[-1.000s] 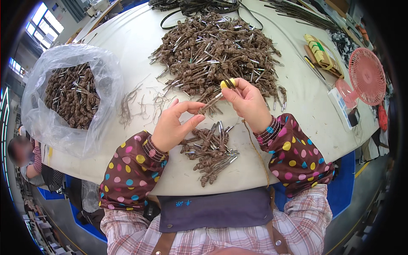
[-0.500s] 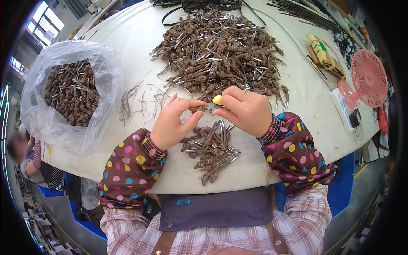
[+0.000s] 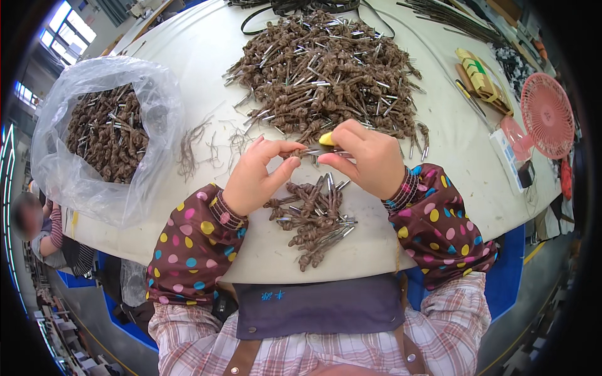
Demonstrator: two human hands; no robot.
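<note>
The left hand [image 3: 254, 178] and right hand [image 3: 367, 156] are together pinching one small brown clip [image 3: 316, 151] just above the small pile [image 3: 313, 216]. A clear plastic bag [image 3: 94, 144] is lying left of it on the white surface [image 3: 188, 62], a yellow packet [image 3: 480, 72] far right.

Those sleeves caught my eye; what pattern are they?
Dark maroon sleeves with multicoloured polka dots, seen best in the head view.

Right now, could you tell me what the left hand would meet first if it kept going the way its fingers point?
Probably the right hand: the left hand points right along the small brown wound metal clip that both pinch, though depth is hard to judge.
</note>
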